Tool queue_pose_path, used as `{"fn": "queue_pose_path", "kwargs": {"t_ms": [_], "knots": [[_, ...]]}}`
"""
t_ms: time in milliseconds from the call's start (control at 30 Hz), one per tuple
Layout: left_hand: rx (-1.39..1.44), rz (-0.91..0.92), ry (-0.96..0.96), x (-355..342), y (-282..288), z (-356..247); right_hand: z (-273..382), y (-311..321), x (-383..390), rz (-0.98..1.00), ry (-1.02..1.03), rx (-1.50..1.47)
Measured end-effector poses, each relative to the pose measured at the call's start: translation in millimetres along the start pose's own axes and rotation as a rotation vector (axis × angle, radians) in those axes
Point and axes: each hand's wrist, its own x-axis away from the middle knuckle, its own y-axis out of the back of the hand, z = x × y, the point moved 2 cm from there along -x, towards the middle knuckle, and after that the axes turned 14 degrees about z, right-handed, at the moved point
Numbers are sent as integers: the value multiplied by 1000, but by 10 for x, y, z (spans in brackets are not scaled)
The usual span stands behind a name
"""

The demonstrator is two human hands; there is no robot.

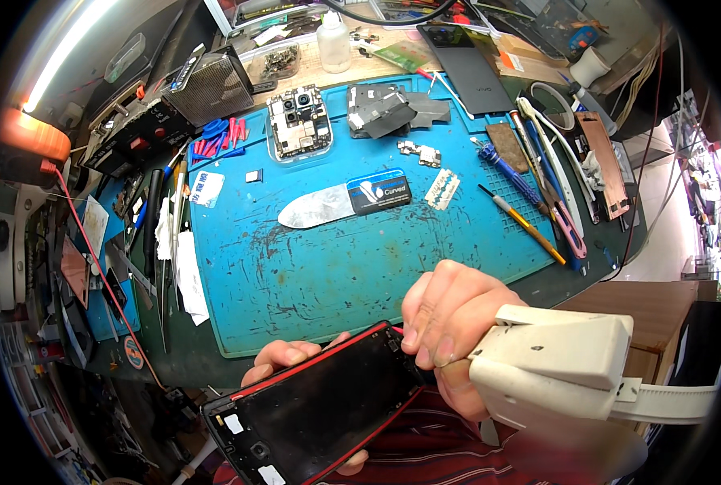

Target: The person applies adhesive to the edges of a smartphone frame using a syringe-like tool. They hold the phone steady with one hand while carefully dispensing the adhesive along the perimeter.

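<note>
A black phone screen assembly (320, 412) with thin red edges lies tilted across my lap, near the lower edge of the view. Beneath and around it, my left hand (287, 353) is closed, with fingertips showing at the far edge and near edge. At the assembly's upper right corner my right hand (449, 327) is closed in a pinch. What lies between those fingers is hidden; a bit of red shows beside the fingertips. White patches (233, 423) sit at the assembly's lower left end. A white box on a strap (554, 356) is at my right wrist.
A scratched blue mat (296, 283) covers the bench. On it lie a metal pry blade (320, 208), a phone circuit board in a clear tray (300, 129), dark sheet parts (384, 109) and a yellow-handled tool (522, 225). A dark phone back (465, 73) rests farther off.
</note>
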Motion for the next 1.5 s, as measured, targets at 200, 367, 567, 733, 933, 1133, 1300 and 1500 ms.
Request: {"fn": "queue_pose_path", "kwargs": {"t_ms": [200, 367, 567, 733, 933, 1133, 1300, 1500], "knots": [[9, -35, -46, 20, 32, 41, -23, -8, 3, 12, 20, -8], [-11, -206, 62, 82, -12, -15, -11, 2, 17, 15, 11, -7], [-35, -77, 17, -5, 11, -12, -10, 9, 24, 33, 12, -29], [-14, -10, 17, -54, -13, -39, 14, 6, 17, 24, 3, -3], [48, -65, 155, -83, -5, -136, 9, -9, 23, -3, 22, -9], [84, -81, 190, -90, -9, -145, 16, -38, 23, -22, 6, 14], [111, -165, 434, -12, 17, -229, 69, -25, 12, -18, -33, 31], [77, -39, 109, -126, -39, -129, 82, -20, 3, 44, -54, 65]]}}
